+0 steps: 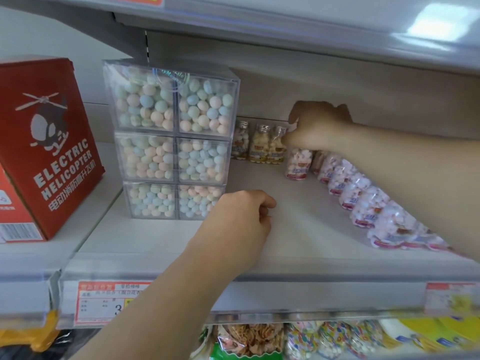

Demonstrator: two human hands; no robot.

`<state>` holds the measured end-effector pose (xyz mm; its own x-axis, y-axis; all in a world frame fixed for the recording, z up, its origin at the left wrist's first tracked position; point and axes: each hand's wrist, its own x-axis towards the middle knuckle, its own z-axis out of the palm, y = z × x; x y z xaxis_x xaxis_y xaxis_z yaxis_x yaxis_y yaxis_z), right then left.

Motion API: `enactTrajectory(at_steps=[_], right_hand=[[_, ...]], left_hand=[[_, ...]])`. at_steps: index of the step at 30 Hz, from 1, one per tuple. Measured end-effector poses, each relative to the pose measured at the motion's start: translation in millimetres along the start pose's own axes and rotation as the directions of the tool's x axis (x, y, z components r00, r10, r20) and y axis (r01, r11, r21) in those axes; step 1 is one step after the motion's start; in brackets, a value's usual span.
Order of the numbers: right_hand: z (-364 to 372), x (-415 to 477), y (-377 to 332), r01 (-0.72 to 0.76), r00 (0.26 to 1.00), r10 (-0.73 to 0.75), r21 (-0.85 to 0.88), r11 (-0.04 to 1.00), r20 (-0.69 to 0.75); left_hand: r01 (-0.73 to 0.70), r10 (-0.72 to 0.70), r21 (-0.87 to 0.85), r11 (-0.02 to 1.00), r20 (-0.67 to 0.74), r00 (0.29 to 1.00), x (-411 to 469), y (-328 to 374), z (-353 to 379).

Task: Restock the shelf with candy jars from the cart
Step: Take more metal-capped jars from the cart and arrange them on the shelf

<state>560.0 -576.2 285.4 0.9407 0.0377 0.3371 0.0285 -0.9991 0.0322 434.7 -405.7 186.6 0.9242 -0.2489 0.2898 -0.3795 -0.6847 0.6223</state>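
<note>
Head view: right hand [317,126] pinching a pink jar [298,163] by its top, middle right, might knock the yellow jars [267,149] over.

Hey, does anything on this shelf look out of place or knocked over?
Nothing looks spilled or toppled. The one oddity is the red helicopter box left of the candy boxes: a toy beside sweets. It seems to lean, though the wide lens may cause that.
</note>
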Motion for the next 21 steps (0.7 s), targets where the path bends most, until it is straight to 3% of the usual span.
enactTrajectory(at_steps=[2,4,10,21], right_hand=[[-1,-7,1,-0.029,0.981,0.044,-0.079,0.996,0.189],[4,-5,1,-0.013,0.962,0.044,-0.115,0.993,0.268],[21,21,16,-0.012,0.989,0.014,-0.017,1.000,0.150],[41,48,27,-0.047,0.999,0.050,-0.137,0.990,0.018]], left_hand=[[0.002,-0.002,0.005,1.000,0.002,1.000,0,0,0],[0.001,-0.001,0.018,1.000,0.004,1.000,-1,1,-1],[-0.006,0.007,0.049,0.999,-0.008,1.000,0,0,1],[-0.007,0.007,0.039,0.999,-0.014,1.000,0,-1,1]])
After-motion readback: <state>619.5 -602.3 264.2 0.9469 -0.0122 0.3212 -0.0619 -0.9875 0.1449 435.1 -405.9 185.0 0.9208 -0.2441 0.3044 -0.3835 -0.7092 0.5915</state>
